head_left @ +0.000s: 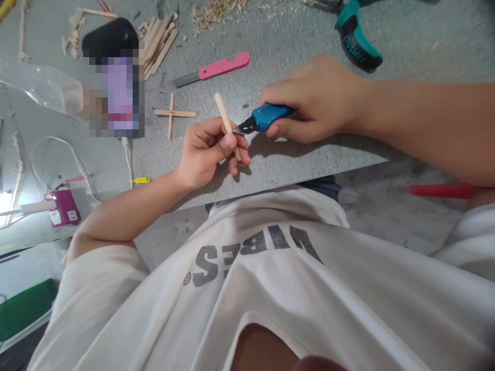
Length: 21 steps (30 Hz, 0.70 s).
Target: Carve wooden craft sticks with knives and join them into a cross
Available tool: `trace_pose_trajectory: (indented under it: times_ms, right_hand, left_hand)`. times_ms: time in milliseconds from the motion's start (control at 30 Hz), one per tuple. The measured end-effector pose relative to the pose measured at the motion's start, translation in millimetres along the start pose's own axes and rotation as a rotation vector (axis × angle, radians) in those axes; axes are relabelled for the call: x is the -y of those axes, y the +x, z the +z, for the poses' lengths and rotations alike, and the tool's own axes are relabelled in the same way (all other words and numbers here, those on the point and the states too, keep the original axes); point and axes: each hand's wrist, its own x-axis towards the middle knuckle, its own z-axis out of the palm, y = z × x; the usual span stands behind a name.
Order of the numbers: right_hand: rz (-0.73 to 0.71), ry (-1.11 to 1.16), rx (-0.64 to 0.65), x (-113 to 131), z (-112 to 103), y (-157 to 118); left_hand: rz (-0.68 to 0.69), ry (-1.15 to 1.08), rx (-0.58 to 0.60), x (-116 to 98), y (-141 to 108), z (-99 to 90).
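Observation:
My left hand [209,152] pinches a wooden craft stick [223,111] between thumb and fingers, the stick slanting with its wide end pointing away from me. Wrapped round the blue handle of a utility knife [267,116] is my right hand [309,100]. The knife's short blade meets the stick's edge close to my left thumb. Just beyond my left hand, two craft sticks lie crossed as a cross [170,113] on the grey table [301,159]. A pink-handled knife [224,66] with its blade out rests behind the held stick.
A pile of craft sticks [159,44] and wood shavings [216,13] lie at the back. Pliers with teal handles [358,38] are at back right. Left stand a clear plastic bottle [46,85], a black object [112,38], a white cable [128,159] and a purple box [62,207].

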Motion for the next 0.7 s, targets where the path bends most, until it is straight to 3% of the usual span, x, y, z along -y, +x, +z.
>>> trace_pose_trajectory:
  times_ms: [100, 700]
  right_hand:
    - [-0.011, 0.024, 0.042, 2.0, -3.7, -0.1]
    - [-0.015, 0.04, -0.002, -3.6, 3.7, -0.2]
  left_hand:
    - [0.014, -0.041, 0.029, -3.1, 0.6, 1.0]
    - [0.002, -0.011, 0.027, -1.4, -0.2, -1.9]
